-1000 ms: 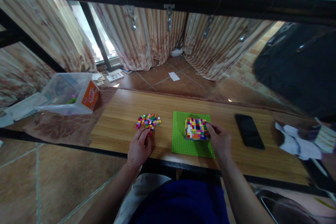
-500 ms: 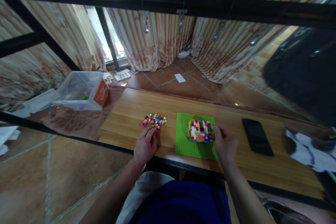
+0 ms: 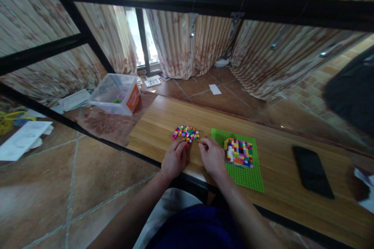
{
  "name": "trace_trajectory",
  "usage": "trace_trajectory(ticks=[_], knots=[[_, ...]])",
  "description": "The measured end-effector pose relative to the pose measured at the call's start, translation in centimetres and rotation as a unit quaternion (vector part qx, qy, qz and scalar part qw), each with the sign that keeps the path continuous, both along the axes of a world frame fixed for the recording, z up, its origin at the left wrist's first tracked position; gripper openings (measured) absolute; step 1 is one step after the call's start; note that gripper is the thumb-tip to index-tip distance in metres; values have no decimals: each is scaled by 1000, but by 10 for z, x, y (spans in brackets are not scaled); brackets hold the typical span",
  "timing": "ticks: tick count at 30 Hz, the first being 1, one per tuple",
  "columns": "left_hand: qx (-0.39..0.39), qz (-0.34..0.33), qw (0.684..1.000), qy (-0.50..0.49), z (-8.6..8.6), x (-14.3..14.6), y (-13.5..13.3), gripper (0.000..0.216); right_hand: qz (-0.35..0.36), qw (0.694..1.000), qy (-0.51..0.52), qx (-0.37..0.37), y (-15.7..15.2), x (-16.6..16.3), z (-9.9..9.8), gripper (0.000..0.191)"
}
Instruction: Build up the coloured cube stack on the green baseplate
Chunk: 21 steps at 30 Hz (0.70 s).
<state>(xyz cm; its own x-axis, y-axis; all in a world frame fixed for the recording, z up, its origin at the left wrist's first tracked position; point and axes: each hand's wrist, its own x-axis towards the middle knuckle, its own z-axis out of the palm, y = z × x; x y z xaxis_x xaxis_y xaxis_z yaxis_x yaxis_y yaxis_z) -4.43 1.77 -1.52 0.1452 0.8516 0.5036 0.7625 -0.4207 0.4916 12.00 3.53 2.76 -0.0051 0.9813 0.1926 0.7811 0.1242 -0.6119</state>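
Note:
A loose pile of small, many-coloured toy bricks (image 3: 187,132) lies on the wooden table. At its near edge, my left hand (image 3: 174,159) rests with bent fingers pressed together; whatever they hold is hidden. My right hand (image 3: 214,157) hovers between the pile and the green baseplate (image 3: 247,181), thumb and forefinger curled into a pinch. Any brick in that pinch is too small to make out. On the baseplate stands a blocky structure of multicoloured bricks (image 3: 238,152), with a dark opening in its top, just right of my right hand.
A black phone (image 3: 312,171) lies on the table (image 3: 277,159) to the right. Beyond the table's left end, a clear plastic box (image 3: 109,97) with an orange label holds a few coloured pieces. A black metal bar (image 3: 204,2) crosses above, before striped curtains (image 3: 175,46).
My right hand has left the brick structure's right side and come left, close to the pile. My left hand stays at the pile. The whole view has shifted and turned slightly.

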Motion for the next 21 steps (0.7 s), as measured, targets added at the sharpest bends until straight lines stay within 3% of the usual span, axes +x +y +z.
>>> trace_trajectory(ticks=[12,17,21], knots=[[-3,-5,1000,1,-3,-2,1,30,-8,999,-38,-23,24,-20,-20,20],[0,-3,1000,3,-1,-3,2,27,4,1000,-18,-14,13,-17,-6,18],[-5,2,1000,4,-1,-3,2,25,19,996,79,30,-16,6,17,17]])
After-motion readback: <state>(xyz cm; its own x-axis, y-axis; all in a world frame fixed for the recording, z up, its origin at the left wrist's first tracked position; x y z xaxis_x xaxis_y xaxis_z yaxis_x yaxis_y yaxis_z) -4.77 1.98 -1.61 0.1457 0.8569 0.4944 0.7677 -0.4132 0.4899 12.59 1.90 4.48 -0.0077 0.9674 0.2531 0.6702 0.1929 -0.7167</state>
